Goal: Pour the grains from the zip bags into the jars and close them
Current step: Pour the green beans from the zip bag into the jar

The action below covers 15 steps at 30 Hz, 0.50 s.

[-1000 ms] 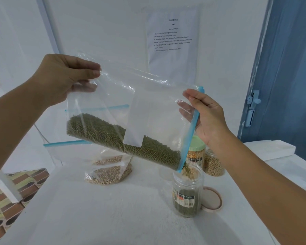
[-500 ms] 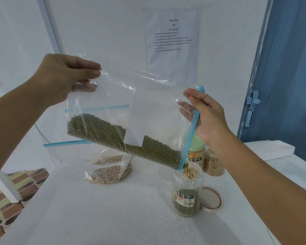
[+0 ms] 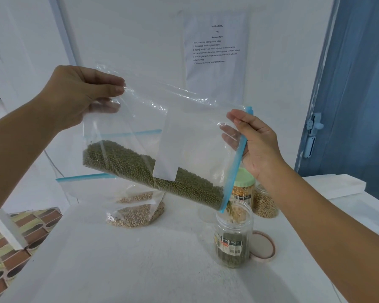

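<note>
My left hand (image 3: 74, 97) pinches the zip bag (image 3: 153, 136) at its raised bottom corner; my right hand (image 3: 256, 143) pinches the blue zipper edge, aiming the low corner into the open jar (image 3: 233, 235) on the table (image 3: 118, 270). The green grains (image 3: 140, 169) lie heaped against a narrow opening. If I tip steeper, I judge they surge past the rim. I count two more bags behind, three jars in all, one loose lid (image 3: 263, 247).
</note>
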{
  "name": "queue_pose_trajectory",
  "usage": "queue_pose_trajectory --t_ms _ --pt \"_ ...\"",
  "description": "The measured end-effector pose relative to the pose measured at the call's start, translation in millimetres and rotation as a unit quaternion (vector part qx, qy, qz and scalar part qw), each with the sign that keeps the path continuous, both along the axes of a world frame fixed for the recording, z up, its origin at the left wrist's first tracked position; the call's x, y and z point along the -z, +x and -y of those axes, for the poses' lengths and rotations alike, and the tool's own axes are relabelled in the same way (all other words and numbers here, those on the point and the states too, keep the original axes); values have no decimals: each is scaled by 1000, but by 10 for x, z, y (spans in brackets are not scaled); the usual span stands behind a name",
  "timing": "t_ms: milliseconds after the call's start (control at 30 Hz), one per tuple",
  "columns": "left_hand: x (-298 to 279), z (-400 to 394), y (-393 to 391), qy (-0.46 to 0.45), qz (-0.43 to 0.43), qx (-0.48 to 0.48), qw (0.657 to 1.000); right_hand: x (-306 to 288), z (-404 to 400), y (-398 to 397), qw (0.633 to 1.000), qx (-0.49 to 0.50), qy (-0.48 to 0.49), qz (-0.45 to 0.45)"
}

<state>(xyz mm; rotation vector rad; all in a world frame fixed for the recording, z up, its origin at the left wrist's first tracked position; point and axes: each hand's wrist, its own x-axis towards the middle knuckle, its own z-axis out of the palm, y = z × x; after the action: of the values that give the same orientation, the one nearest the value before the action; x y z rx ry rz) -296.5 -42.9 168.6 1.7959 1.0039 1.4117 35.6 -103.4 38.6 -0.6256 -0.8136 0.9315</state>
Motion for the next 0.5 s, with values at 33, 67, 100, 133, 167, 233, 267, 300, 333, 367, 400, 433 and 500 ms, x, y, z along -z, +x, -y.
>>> queue_pose_trajectory --t_ms 33,67,100,133,167,233,267,300,333,367,400,433,500 --pt "-3 3 0 0 0 1 1000 1 0 -1 1000 0 0 0" --pt "-6 5 1 1 -1 1 1000 0 0 -3 1000 0 -1 -1" --pt "-8 6 2 2 -2 1 1000 0 2 -5 1000 0 -1 -2" --pt "-11 6 3 3 -3 1 1000 -1 3 -8 1000 1 -2 -3" --pt "-12 6 5 3 -3 1 1000 -2 5 -9 1000 1 -2 -3" --pt "-14 3 6 2 -3 2 1000 -5 10 -7 1000 2 -1 -3" --pt "-15 1 7 2 -2 2 1000 -9 14 -3 1000 2 0 -3" --pt "-18 -2 7 2 -2 3 1000 -13 16 1 1000 3 1 -3" --pt "-23 -3 9 3 -3 4 1000 -15 19 2 1000 3 2 -3" --pt "-25 -4 10 3 -4 5 1000 -14 21 1 1000 4 1 -3" --pt "-26 -4 11 3 -5 5 1000 -9 21 -2 1000 4 1 -3" --pt "-30 -4 12 4 -6 5 1000 -3 22 -5 1000 4 0 -4" --pt "-28 -4 13 3 -7 6 1000 10 21 -11 1000 4 -2 -7"
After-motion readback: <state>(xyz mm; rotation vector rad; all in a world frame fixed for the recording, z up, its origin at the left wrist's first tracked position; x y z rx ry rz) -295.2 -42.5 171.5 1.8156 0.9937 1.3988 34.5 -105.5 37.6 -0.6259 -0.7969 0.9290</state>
